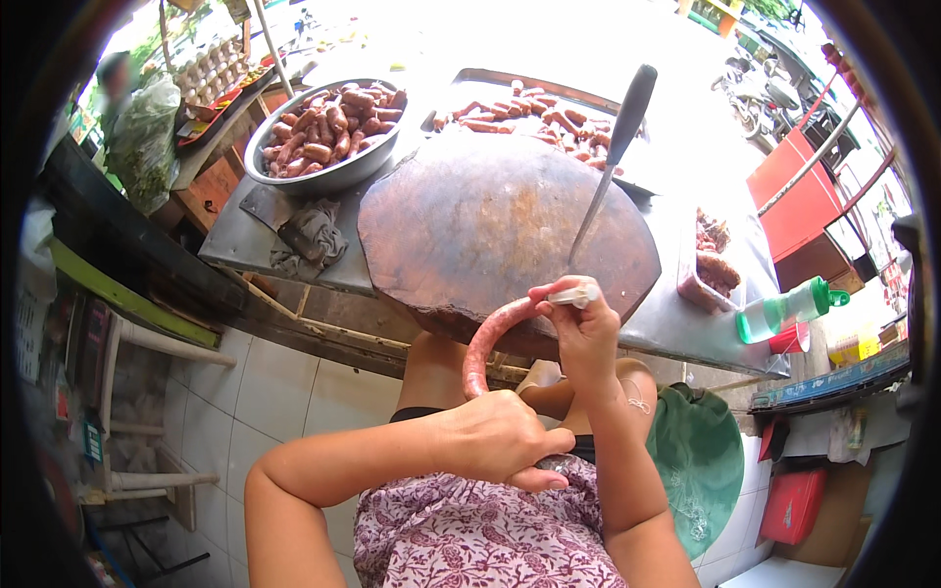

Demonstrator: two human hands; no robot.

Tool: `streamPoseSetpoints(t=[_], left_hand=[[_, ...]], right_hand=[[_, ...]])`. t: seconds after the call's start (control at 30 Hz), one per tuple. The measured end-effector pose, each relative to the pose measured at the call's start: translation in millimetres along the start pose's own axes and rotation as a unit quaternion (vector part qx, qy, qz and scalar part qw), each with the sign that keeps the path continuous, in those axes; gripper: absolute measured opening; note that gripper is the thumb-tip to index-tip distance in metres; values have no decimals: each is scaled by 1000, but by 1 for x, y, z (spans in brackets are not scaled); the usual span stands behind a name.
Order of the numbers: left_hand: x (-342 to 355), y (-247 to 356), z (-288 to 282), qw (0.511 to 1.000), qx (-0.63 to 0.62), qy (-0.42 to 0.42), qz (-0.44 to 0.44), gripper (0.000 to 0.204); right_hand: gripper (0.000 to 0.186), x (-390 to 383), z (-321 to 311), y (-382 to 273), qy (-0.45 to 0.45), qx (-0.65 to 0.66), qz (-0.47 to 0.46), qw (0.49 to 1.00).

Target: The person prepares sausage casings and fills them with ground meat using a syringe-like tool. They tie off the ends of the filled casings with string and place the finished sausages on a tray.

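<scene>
**A curved sausage [481,351] in the grip**

The right hand [586,328] makes a narrow grip, pinching the sausage's upper end beside a whitish piece [576,295]. The left hand [498,431] covers its lower part; the fingers are hidden, so I cannot tell that grip. Beyond, on the desk [235,231], are a chopping board [470,216] and a bowl [384,153].

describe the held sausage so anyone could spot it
Find the big brown wooden chopping block. By its near edge, a pale-pink sausage arcs from the right hand to the left hand. It's one long curve, unlike the short, darker sausages in the round metal bowl.
</scene>
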State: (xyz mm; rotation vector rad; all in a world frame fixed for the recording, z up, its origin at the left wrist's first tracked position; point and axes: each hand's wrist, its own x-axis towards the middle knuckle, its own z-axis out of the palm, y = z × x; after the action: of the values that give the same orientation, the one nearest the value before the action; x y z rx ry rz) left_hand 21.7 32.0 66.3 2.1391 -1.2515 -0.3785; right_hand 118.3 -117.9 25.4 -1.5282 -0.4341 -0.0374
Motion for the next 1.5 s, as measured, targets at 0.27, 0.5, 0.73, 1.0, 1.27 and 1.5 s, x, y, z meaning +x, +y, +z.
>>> streamPoseSetpoints(t=[0.27, 0.5, 0.73, 1.0, 1.27, 1.5], left_hand=[[-1, -3, -2, 999, -27, 21, 8, 45], [0, -4, 0, 999, -23, 29, 9, 45], [-7, -7, 3, 996, -14, 83, 27, 47], [-6, -3, -15, 973, 37, 227, 3, 69], [2, -9, -34, 936, 19, 351, -6, 83], [25, 6, -21, 927, 122, 355, 22, 76]], right_hand=[[19, -3, -2, -1, 19, 23, -4, 1000], [19, -4, 2, -7, 23, 15, -9, 1000], [25, 17, -59, -14, 188, -29, 60, 980], [54, 22, -73, -7, 148, -88, 2, 985], [17, -58, -44, -94, -185, -4, 144, 972], [15, -61, -38, -79, -160, -101, 88, 978]])
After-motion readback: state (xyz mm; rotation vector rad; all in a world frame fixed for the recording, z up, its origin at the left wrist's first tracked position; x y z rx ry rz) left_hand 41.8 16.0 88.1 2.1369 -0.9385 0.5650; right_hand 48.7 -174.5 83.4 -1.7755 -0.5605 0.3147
